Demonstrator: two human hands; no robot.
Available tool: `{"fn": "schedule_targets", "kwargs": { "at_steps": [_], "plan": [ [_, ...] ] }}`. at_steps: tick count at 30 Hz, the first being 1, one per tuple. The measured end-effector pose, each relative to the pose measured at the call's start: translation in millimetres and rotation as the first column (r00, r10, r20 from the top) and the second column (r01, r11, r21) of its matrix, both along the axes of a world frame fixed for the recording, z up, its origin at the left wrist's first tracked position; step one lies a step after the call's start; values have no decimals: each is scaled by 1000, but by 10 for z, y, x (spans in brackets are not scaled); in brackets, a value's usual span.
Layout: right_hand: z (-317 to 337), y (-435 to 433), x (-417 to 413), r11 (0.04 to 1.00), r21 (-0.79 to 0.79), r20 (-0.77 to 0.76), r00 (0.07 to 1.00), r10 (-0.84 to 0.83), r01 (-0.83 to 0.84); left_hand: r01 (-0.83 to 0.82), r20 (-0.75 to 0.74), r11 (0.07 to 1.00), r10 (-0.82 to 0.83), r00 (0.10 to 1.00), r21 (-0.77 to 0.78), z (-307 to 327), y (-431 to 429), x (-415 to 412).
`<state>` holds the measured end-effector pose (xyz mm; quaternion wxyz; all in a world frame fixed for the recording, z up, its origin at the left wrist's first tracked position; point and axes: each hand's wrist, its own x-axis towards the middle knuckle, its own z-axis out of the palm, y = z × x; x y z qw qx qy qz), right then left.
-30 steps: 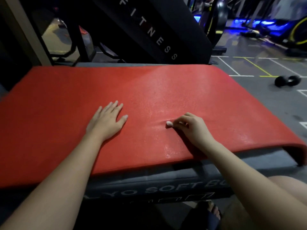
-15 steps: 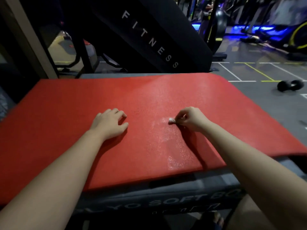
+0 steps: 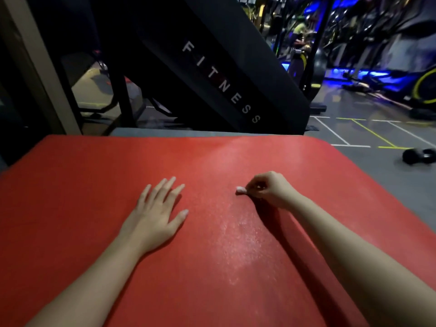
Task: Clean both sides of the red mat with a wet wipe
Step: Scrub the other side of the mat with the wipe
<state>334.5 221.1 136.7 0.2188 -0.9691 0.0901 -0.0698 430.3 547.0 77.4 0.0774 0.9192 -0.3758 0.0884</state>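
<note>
Broadly, the red mat (image 3: 99,208) fills the lower part of the view, a wide flat sheet with a fine, grainy, slightly pebbled surface and a rounded far right corner. It lies on a grey padded platform (image 3: 188,132), of which only a thin strip shows beyond the mat's far edge. The left hand (image 3: 157,217) rests palm-down on the mat, fingers straight and lightly fanned, thumb angled out to the side. The right hand (image 3: 269,191) is curled, its fingertips pinching a small, crumpled white wet wipe (image 3: 241,190) down against the mat surface. A pale, speckled sheen runs in a streak across the mat from the wipe toward the near edge, duller and glossier than the dry red either side. Behind the platform leans a dark, smooth slanted panel (image 3: 212,67) printed with the spaced white letters FITNESS. On the grey floor (image 3: 368,161) to the right, marked with thin white and yellow lines, lies a black dumbbell (image 3: 418,156) with rounded ends.
</note>
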Motion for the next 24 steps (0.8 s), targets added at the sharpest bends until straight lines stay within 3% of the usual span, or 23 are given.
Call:
{"fn": "schedule_targets", "kwargs": {
  "at_steps": [3, 5, 8, 10, 14, 16, 19, 21, 24],
  "plan": [
    [119, -136, -38, 987, 1, -246, 957, 155, -160, 8, -38, 1000, -8, 999, 5, -10, -12, 30],
    [83, -181, 98, 984, -11, -180, 968, 172, -177, 6, -65, 1000, -5, 998, 23, -24, -32, 67],
    [-95, -253, 498, 998, -41, 104, 993, 59, -55, 4, -95, 999, 0, 996, 39, 19, -52, 65],
    [-148, -296, 697, 1000, -11, 173, 985, -25, 27, -10, -90, 997, 17, 996, 77, 42, -56, 57],
    [44, -410, 724, 982, 134, -132, 979, 155, -137, -10, -109, 999, 15, 994, 53, 53, -51, 79],
    [60, -445, 826, 978, 159, -119, 980, 158, -138, -11, -116, 998, 17, 993, 57, 52, -49, 82],
    [-95, -463, 1167, 998, 9, 106, 993, -56, 55, -9, -99, 996, 19, 995, 94, 52, -46, 83],
    [-138, -495, 1303, 988, 20, 164, 974, -154, 153, -13, -105, 995, 23, 994, 99, 55, -42, 88],
    [23, -630, 1261, 992, 122, -77, 997, -9, 18, -8, -114, 996, 19, 993, 90, 61, -38, 87]
  ]
}}
